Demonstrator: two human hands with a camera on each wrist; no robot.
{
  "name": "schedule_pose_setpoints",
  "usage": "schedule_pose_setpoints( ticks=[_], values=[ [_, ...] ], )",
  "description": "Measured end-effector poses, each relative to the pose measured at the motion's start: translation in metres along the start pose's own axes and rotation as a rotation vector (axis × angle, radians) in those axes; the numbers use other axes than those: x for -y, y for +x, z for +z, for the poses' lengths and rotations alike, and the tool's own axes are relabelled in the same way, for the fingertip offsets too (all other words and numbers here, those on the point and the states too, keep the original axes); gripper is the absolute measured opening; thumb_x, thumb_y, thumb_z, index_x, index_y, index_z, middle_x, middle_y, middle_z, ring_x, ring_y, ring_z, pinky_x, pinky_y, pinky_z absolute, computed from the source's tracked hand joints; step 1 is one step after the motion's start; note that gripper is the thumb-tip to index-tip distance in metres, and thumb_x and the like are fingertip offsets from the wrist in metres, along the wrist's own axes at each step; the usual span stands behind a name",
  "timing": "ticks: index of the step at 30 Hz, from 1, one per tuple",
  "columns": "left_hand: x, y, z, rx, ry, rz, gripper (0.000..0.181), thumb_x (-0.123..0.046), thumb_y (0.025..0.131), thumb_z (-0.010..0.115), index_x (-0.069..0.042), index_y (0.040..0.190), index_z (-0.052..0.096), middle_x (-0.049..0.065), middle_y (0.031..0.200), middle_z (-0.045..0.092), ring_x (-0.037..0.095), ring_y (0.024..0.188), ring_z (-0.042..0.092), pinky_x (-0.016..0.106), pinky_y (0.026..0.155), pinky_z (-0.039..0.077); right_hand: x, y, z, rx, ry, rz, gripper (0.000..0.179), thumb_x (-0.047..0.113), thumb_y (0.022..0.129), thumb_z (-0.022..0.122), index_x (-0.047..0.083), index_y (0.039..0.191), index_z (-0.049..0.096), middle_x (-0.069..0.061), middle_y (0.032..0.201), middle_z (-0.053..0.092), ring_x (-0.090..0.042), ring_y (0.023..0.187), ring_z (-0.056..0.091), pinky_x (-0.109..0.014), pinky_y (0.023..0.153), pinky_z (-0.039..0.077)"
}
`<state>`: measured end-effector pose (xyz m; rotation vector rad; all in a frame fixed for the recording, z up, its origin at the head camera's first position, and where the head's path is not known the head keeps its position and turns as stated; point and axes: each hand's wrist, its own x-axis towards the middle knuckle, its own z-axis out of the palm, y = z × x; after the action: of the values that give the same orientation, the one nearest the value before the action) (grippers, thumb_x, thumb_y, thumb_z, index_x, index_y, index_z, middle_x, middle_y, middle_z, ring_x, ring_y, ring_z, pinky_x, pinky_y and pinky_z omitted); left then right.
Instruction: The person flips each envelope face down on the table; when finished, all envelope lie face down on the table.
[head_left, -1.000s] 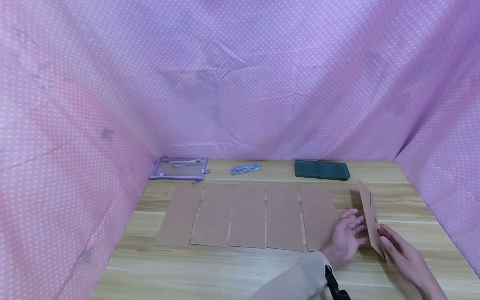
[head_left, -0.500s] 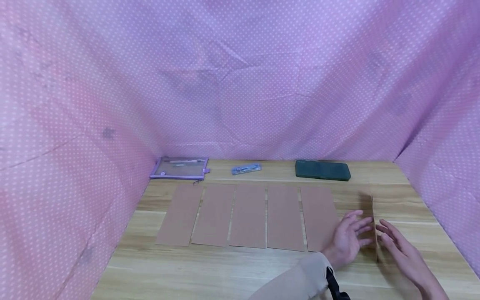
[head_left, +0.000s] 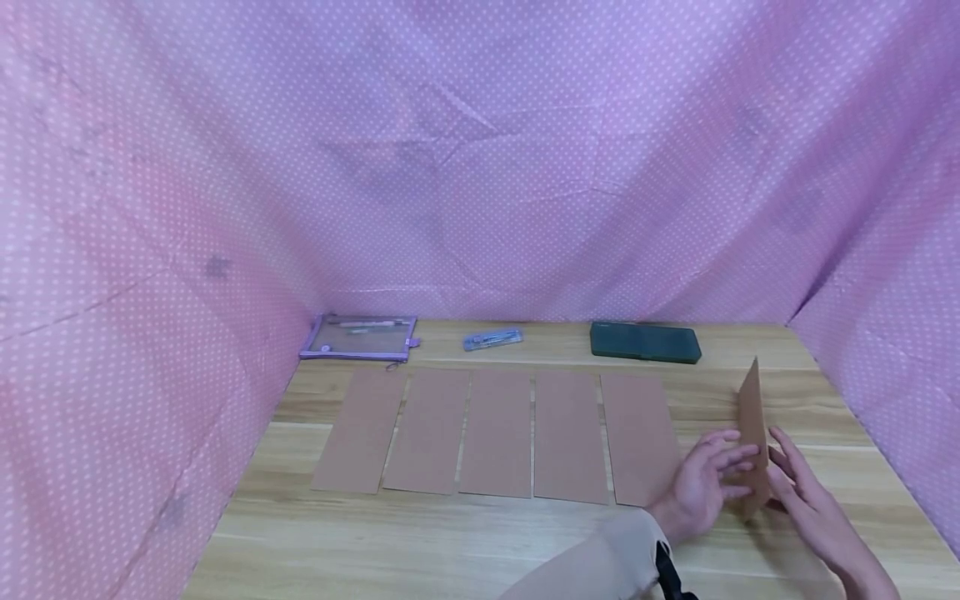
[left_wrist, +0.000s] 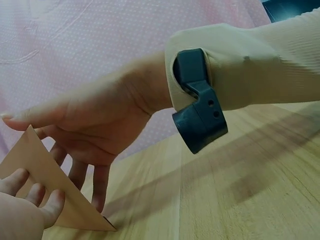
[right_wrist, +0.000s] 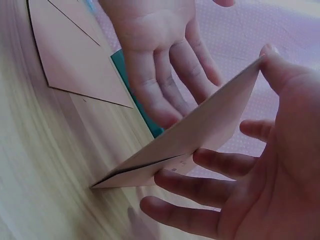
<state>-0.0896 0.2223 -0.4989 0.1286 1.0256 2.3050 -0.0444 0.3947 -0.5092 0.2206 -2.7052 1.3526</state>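
A thin brown kraft-paper booklet [head_left: 752, 417] stands on edge at the table's right side, between my two hands. My left hand [head_left: 701, 487] touches its left face with spread, fairly straight fingers. From the other side my right hand [head_left: 817, 508] supports it. In the right wrist view, the right thumb meets the top edge of the booklet [right_wrist: 215, 125] while extended fingers [right_wrist: 200, 187] lie along the face. A dark slit and small print show there. Several similar brown pieces lie flat in a row, including a middle one [head_left: 495, 433]; the rightmost [head_left: 637, 433] is beside my left hand.
Along the back of the wooden table [head_left: 420, 550] lie a purple-edged zip pouch [head_left: 360, 337], a small clear-blue packet [head_left: 492, 338] and a dark green case [head_left: 645, 342]. Pink dotted cloth [head_left: 480, 167] encloses the back and sides.
The booklet has turned about its upright axis, from showing its printed right face to showing its plain left face. My right fingers loosened, then came back against it; the left hand shifted slightly right.
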Motion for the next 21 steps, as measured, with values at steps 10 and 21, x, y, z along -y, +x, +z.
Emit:
schedule_pose_setpoints(
  ticks=[10,21],
  values=[
    [0.003,-0.002,-0.002,0.039,0.077,-0.053,0.047,-0.037,0.099,0.04,-0.01,0.136,0.051,0.021,0.147,0.054,0.011,0.11,0.054,0.03,0.086,0.041,0.003,0.001,-0.008,0.09,-0.017,0.122,0.067,0.014,0.108,0.037,0.026,0.162,0.0,-0.044,0.155,0.018,0.026,0.106,0.037,-0.018,0.071,0.054],
    [0.017,-0.001,-0.012,0.042,0.167,-0.157,0.047,-0.034,0.098,0.039,-0.01,0.136,0.05,0.015,0.146,0.054,0.021,0.123,0.048,0.059,0.105,0.039,-0.011,-0.007,-0.013,0.099,0.066,0.133,0.064,0.013,0.109,0.028,0.028,0.161,-0.007,-0.021,0.165,0.0,0.028,0.115,0.032,-0.016,0.072,0.05]
  ],
)
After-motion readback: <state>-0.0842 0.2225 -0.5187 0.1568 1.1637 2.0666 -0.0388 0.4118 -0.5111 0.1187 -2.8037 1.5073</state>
